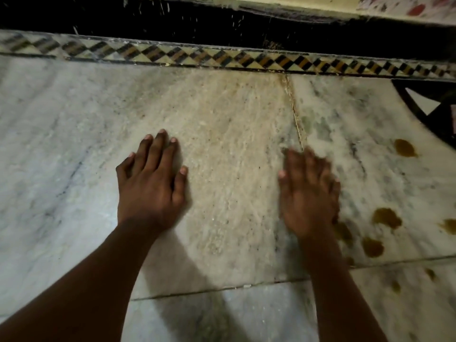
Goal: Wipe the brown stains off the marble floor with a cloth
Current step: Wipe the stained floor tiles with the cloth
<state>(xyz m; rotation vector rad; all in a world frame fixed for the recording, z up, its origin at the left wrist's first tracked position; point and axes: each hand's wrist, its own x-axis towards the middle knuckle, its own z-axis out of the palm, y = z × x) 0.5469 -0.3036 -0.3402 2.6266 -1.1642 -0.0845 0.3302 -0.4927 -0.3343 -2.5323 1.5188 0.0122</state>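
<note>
Nearest the camera, two bare forearms are reaching forward and down over the marble floor (pixel 222 156), crossing a dark joint line (pixel 209 291) that is running between the slabs. The left hand (pixel 150 183) is lying palm down on the pale slab, its fingers straight and slightly spread, holding nothing and pressing flat on the stone. The right hand (pixel 308 193) is also facing palm down with its fingers stretched out and holding nothing; it is blurred, so whether it is touching the floor or hovering just above it cannot be told. Just beside the right wrist and spreading toward the right edge, the brown stains (pixel 386 218) are sitting as separate blotches on the marble, with one more blotch (pixel 404 148) lying farther out near a black inlay (pixel 441 119) at the right. No cloth is showing in this view. A second joint (pixel 294 112) is running away from the right hand's fingertips toward a checkered border strip (pixel 222 58) of dark and tan triangles. Beyond that strip a black skirting band (pixel 172 21) is standing along the foot of a pale wall (pixel 271 2).
</note>
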